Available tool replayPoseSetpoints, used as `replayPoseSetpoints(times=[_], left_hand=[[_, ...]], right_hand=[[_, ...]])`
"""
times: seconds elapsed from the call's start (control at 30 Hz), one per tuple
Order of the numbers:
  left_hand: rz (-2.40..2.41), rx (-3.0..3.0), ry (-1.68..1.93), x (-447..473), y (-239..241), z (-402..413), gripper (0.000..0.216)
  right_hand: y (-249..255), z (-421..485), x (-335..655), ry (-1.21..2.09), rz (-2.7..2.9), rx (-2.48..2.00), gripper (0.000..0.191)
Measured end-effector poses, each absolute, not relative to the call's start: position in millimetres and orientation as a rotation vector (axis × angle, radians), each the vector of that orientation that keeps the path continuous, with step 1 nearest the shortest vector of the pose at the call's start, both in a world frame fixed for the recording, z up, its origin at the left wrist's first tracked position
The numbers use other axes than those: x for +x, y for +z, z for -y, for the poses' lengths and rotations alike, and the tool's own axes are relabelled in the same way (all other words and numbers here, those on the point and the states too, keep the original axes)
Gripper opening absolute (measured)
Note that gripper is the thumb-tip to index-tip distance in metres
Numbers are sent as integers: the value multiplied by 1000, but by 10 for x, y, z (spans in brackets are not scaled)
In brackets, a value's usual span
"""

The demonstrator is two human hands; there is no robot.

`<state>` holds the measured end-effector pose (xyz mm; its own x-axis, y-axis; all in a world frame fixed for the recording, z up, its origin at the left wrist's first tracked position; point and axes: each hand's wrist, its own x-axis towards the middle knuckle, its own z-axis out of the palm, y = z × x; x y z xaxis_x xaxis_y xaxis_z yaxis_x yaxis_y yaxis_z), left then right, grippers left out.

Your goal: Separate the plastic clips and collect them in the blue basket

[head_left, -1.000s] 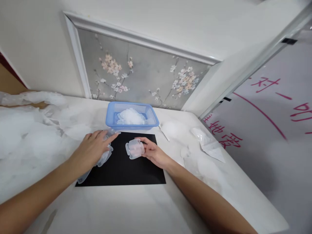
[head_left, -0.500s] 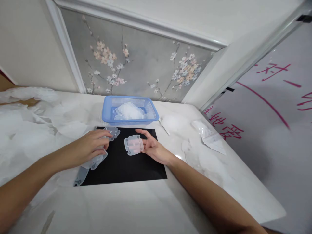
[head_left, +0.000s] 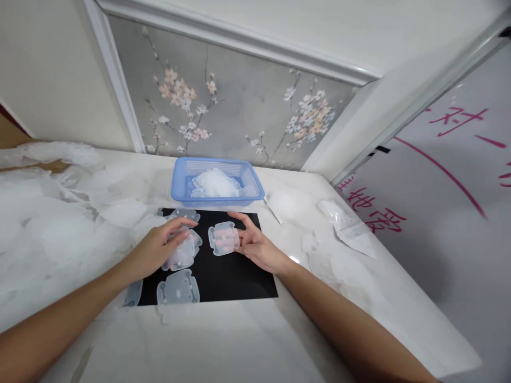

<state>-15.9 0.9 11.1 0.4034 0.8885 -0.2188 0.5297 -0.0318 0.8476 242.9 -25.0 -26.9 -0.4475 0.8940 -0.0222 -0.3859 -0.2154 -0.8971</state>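
My right hand (head_left: 252, 243) holds a small clear plastic piece (head_left: 224, 238) upright over the black mat (head_left: 227, 276), fingers curled behind it. My left hand (head_left: 156, 248) grips another clear plastic piece (head_left: 184, 252) on the mat's left part. A third clear piece (head_left: 178, 288) lies flat at the mat's front edge, and one more clear piece (head_left: 183, 214) lies at the mat's back edge. Behind the mat stands a blue basket (head_left: 179, 183) with several clear pieces heaped in it.
The white marble table (head_left: 223, 340) carries heaps of clear plastic bags (head_left: 59, 218) on the left and smaller bags (head_left: 347, 226) on the right. A floral wall panel (head_left: 239, 111) rises behind the basket. A whiteboard with red writing (head_left: 447, 175) stands at the right.
My left hand has drawn one clear piece rightward toward the mat's middle, and another piece now lies flat at the mat's front edge. The right hand stays put with its piece.
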Motion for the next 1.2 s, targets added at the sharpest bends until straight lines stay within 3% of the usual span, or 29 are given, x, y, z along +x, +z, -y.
replayPoseSetpoints(times=[0.17,0.27,0.5,0.67,1.0,1.1,1.2], left_hand=[[-1176,1697,550,-186,73,-3,41],[-1043,1575,583,-174,18,17,55],[-942,1344,590,-113,-9,61,67],[-1002,1350,594,-136,-29,37,54],[-975,1080,597,-102,51,49,37],[-921,954,573,-90,105,42,43],[-856,888,571,-94,141,24,51]], right_hand=[[-279,254,2427,1774,1137,-720,81],[-301,255,2417,1737,1180,-746,73],[-295,288,2346,1425,1236,-1019,22],[-287,277,2340,1358,1081,-1091,40],[-292,240,2400,1687,884,-917,35],[-277,260,2383,1631,931,-924,36],[-276,297,2370,1458,1056,-956,21]])
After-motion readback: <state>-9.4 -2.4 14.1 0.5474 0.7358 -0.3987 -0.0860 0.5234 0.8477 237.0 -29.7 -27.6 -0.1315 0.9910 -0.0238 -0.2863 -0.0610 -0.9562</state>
